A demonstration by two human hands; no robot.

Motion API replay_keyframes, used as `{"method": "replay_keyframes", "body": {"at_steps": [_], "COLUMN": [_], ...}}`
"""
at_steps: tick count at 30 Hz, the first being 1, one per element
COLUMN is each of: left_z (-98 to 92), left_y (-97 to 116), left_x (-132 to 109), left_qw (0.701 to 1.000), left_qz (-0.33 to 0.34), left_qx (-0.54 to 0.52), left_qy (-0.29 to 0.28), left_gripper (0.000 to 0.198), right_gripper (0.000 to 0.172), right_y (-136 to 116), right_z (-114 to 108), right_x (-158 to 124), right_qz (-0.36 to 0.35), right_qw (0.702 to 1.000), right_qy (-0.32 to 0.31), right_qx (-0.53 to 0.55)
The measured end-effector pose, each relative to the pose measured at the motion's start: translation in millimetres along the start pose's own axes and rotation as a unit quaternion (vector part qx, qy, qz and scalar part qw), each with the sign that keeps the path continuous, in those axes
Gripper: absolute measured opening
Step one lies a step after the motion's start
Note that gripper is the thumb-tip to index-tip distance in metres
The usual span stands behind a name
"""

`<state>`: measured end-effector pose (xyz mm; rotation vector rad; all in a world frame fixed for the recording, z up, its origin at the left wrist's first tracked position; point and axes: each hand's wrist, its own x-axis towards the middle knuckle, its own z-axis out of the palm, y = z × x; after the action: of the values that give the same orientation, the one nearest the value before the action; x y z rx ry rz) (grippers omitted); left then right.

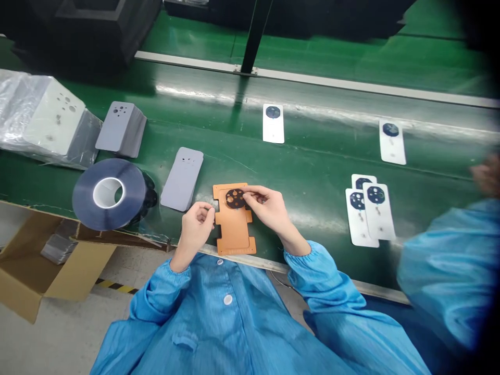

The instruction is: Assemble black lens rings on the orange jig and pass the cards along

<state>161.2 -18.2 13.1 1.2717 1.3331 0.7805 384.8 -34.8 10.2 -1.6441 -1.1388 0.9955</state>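
My right hand [269, 208] pinches the dark round piece with holes [235, 198] onto the flat orange plate [234, 229]. My left hand [197, 225], curled shut, steadies the plate's edge, I think.

Tape roll [109, 194], grey sheets [182, 178], cardboard box [23, 271]

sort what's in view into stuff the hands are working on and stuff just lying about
In hand: orange jig, dark round part pinched by the right hand, left hand at the jig's edge.
Lying about: tape roll, grey plates, white cards, cardboard box.
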Motion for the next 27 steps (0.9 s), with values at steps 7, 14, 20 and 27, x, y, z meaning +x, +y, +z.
{"method": "replay_keyframes", "body": {"at_steps": [7,14,20,27], "left_z": [16.1,21.8,22.5,21.7], "left_y": [-12.9,-11.6,-9.8,-8.5], "left_x": [19.7,30.4,31.1,31.7], "left_qw": [1.0,0.999,0.999,0.997], "left_qz": [0.017,0.029,0.03,0.035], "left_qx": [0.015,0.021,0.042,0.062], "left_qy": [0.0,-0.003,-0.006,-0.005], "left_gripper": [0.018,0.02,0.021,0.021], "right_gripper": [0.034,0.032,0.031,0.027], "right_y": [15.4,17.3,10.0,7.3], "right_z": [10.6,13.6,13.4,14.8], "right_x": [0.8,-0.5,-3.1,-5.5], "right_qz": [-0.004,-0.025,-0.042,-0.071], "right_qw": [0.999,0.997,0.994,0.989], "right_qy": [-0.006,-0.002,0.001,0.014], "right_qx": [-0.032,-0.071,-0.099,-0.125]}}
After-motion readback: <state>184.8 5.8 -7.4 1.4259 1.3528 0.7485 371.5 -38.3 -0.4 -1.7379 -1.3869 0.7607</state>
